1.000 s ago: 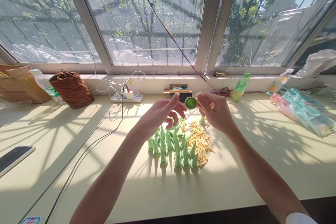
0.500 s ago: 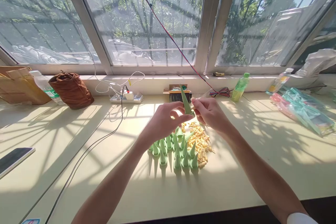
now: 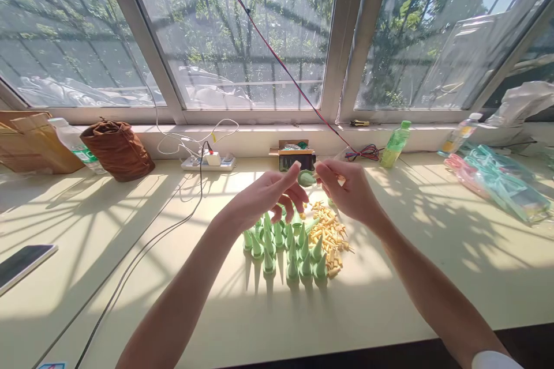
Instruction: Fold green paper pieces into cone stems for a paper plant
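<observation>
A green cone [image 3: 307,178] is raised above the table, strongly foreshortened, its round rim showing as an oval. My right hand [image 3: 347,187] pinches it at the rim with thumb and forefinger; anything smaller in that pinch is hidden. My left hand [image 3: 270,196] is just left of the cone, thumb raised close to it and fingers apart and loosely bent below. Whether the thumb touches the cone is unclear. Under the hands, several green cones [image 3: 305,265] stand point up in rows. Beside them lies a heap of small yellow-tan pegs [image 3: 331,230].
Behind the hands is a small open box [image 3: 296,158]. A power strip [image 3: 208,161] with cables, a brown cloth bag [image 3: 118,149] and a phone [image 3: 26,265] are to the left. A green bottle [image 3: 396,144] and clear plastic packets [image 3: 504,181] are to the right.
The cone has tipped from point-up to a foreshortened pose. My left fingers have loosened from their pinch on it and spread; my right hand stays almost in place.
</observation>
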Motion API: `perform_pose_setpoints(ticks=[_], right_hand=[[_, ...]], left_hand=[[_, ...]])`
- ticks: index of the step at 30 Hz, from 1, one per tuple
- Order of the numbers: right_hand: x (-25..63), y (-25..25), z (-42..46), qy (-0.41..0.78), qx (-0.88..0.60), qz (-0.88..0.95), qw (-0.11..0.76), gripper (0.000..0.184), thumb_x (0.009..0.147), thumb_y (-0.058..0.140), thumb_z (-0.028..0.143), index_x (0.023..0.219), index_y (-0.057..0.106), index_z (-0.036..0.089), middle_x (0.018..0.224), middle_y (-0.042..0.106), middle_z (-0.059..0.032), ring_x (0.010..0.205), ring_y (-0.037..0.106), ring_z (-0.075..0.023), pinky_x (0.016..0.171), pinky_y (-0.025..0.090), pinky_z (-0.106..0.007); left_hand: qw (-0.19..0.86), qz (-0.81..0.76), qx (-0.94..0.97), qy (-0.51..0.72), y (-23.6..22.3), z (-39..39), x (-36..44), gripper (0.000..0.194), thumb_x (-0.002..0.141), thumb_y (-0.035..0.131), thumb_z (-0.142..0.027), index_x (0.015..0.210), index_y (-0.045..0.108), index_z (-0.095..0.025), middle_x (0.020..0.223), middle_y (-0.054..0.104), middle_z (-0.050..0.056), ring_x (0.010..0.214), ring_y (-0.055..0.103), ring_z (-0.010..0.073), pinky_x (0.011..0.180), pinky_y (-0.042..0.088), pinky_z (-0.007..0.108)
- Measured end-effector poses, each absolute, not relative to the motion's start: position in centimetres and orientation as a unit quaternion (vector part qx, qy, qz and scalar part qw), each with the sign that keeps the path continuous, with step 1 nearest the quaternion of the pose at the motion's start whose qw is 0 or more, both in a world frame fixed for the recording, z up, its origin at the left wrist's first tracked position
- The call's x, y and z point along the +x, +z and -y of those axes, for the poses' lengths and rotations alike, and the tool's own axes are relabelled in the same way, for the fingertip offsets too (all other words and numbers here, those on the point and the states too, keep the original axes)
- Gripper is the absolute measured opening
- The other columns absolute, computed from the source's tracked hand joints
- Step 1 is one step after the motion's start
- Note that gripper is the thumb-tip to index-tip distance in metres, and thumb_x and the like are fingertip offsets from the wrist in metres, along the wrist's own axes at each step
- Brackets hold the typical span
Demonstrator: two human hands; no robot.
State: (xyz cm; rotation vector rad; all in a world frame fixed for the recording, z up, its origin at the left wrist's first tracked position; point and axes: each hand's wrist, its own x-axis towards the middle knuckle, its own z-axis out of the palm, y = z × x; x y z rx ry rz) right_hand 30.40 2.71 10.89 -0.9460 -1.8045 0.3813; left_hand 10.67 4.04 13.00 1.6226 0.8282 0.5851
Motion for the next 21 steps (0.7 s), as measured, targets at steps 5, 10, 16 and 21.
perform_pose_setpoints(ticks=[5, 10, 16, 21], right_hand=[[30.1, 10.6, -2.6, 0.153, -0.398, 0.751, 0.505, 0.046, 0.100, 0.043, 0.048, 0.063, 0.045, 0.020, 0.051, 0.043, 0.0047, 0.048, 0.041, -0.0090, 0.051, 0.034, -0.024], [29.7, 10.2, -3.1, 0.257, -0.396, 0.695, 0.542, 0.049, 0.094, 0.050, 0.055, 0.061, 0.046, 0.019, 0.050, 0.040, 0.0055, 0.042, 0.040, -0.0076, 0.043, 0.030, -0.023], [29.3, 10.2, -3.6, 0.539, -0.349, 0.553, 0.531, 0.052, 0.089, 0.060, 0.044, 0.052, 0.033, 0.020, 0.050, 0.022, 0.0096, 0.032, 0.029, -0.0040, 0.035, 0.013, -0.023], [29.5, 10.4, -3.8, 0.521, -0.359, 0.553, 0.543, 0.051, 0.088, 0.062, 0.046, 0.052, 0.038, 0.019, 0.049, 0.024, 0.0096, 0.033, 0.026, -0.0035, 0.035, 0.014, -0.023]], left_hand=[[0.573, -0.336, 0.698, 0.268, 12.4, -4.3, 10.8, 0.054, 0.090, 0.051, -0.062, 0.078, 0.068, -0.012, 0.077, 0.066, 0.007, 0.051, 0.055, 0.0072, 0.038, 0.036, 0.015], [0.475, -0.358, 0.734, 0.328, 12.3, -4.0, 11.3, 0.040, 0.086, 0.064, -0.053, 0.075, 0.064, -0.014, 0.076, 0.066, 0.004, 0.050, 0.054, 0.0072, 0.039, 0.039, 0.017], [0.175, -0.367, 0.812, 0.419, 11.9, -3.4, 12.2, 0.025, 0.087, 0.067, -0.040, 0.098, 0.070, -0.017, 0.085, 0.068, 0.004, 0.066, 0.061, 0.0119, 0.058, 0.051, 0.023], [0.160, -0.376, 0.813, 0.414, 11.9, -3.8, 11.9, 0.033, 0.088, 0.065, -0.045, 0.109, 0.069, -0.020, 0.093, 0.069, 0.005, 0.065, 0.061, 0.0120, 0.057, 0.051, 0.024]])
